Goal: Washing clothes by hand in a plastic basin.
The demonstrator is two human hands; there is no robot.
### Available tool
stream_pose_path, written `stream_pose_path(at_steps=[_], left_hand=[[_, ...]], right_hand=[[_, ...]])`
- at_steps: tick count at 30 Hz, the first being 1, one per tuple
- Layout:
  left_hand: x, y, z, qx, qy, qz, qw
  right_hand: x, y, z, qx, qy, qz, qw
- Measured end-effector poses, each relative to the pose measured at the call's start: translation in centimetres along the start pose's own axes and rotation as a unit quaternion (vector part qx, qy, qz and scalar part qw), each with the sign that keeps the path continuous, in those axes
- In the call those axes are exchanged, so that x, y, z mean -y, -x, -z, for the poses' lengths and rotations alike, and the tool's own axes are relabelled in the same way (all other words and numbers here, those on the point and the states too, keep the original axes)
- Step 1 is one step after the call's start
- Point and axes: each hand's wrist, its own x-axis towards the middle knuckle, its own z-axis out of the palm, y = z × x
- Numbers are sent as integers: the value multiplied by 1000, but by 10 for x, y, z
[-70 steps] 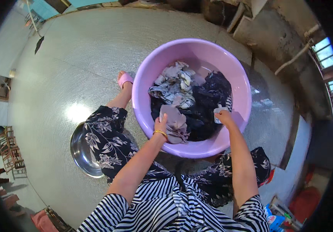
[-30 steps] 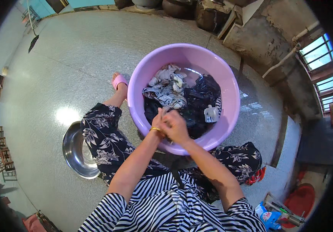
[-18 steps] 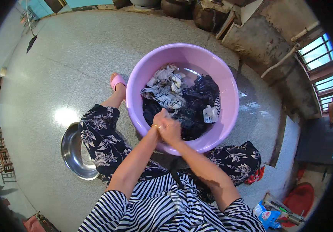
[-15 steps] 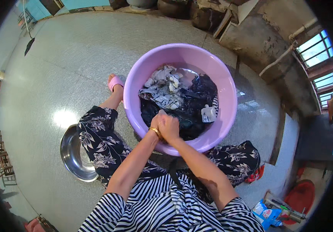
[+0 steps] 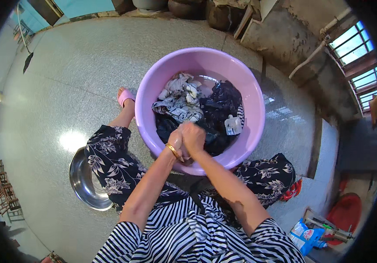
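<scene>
Greyish cloth (image 5: 186, 154) | left hand (image 5: 175, 139), right hand (image 5: 193, 138) | apparently clasped around it

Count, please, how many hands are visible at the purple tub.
2: the left hand and the right hand, close together at the near part of the purple tub. No other hand shows.

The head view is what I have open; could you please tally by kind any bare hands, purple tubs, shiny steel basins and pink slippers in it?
Bare hands, left hand and right hand: 2
Purple tub: 1
Steel basin: 1
Pink slipper: 1
Total: 5
</scene>
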Motion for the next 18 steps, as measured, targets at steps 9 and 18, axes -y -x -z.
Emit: stream_pose_path(at_steps=[9, 18], left_hand=[[-18, 15, 5, 23, -30, -28, 999], [-11, -28, 19, -36, -22, 9, 999]], right_hand=[[-38, -44, 45, 352, -398, -362, 766], [23, -7, 54, 121, -221, 89, 964]])
